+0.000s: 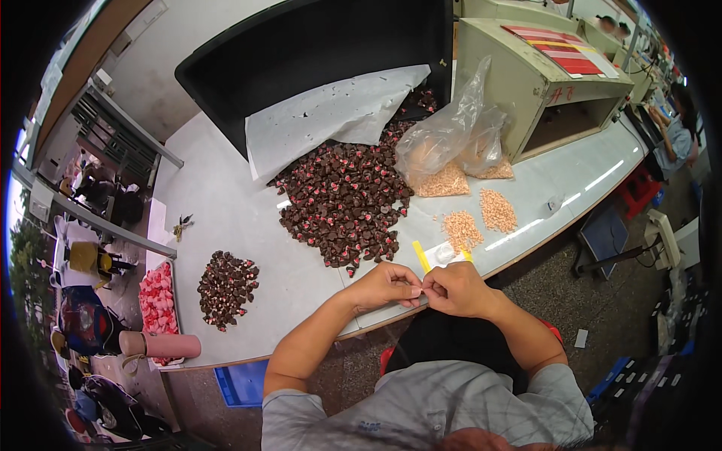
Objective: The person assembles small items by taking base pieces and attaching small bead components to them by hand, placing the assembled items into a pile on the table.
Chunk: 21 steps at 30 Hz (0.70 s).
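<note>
My left hand [386,286] and my right hand [454,289] meet at the table's front edge, fingertips pinched together on a small part that is too tiny to make out. Just beyond my hands lies a small clear bag with a yellow strip [438,254]. A big heap of dark brown and pink small parts [342,201] spreads over the middle of the grey table [226,218]. Two little piles of tan pieces [481,218] lie to the right of it.
A smaller dark pile [226,287] and a tray of pink parts [157,298] sit at the left, beside a pink cylinder [160,346]. A black bin [316,45] with a white sheet [335,113], clear plastic bags [451,135] and a beige box machine [541,75] stand behind. Another person [673,135] works far right.
</note>
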Each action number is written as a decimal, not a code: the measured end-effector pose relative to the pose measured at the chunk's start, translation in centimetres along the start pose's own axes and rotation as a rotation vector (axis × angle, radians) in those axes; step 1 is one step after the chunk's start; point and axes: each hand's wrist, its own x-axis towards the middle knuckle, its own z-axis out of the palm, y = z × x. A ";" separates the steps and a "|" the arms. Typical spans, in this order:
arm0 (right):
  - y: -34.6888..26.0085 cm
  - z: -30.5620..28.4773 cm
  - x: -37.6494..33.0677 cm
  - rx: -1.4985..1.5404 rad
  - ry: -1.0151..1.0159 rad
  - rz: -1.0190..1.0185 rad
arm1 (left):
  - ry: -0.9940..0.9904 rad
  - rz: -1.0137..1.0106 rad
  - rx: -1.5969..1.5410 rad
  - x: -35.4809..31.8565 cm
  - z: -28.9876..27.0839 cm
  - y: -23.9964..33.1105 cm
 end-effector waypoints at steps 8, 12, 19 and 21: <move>1.1 -4.2 1.1 -0.292 -0.013 -0.035 | 0.113 0.030 0.038 0.2 0.3 0.4; 1.5 -5.8 2.1 -0.524 -0.091 -0.086 | 0.105 0.045 0.049 0.5 0.0 -0.1; 2.2 -5.6 2.9 -0.673 -0.199 -0.108 | 0.167 0.059 -0.053 0.5 0.0 -0.1; 2.5 -5.3 3.0 -0.668 -0.212 -0.111 | 0.182 0.058 -0.084 0.5 -0.1 -0.1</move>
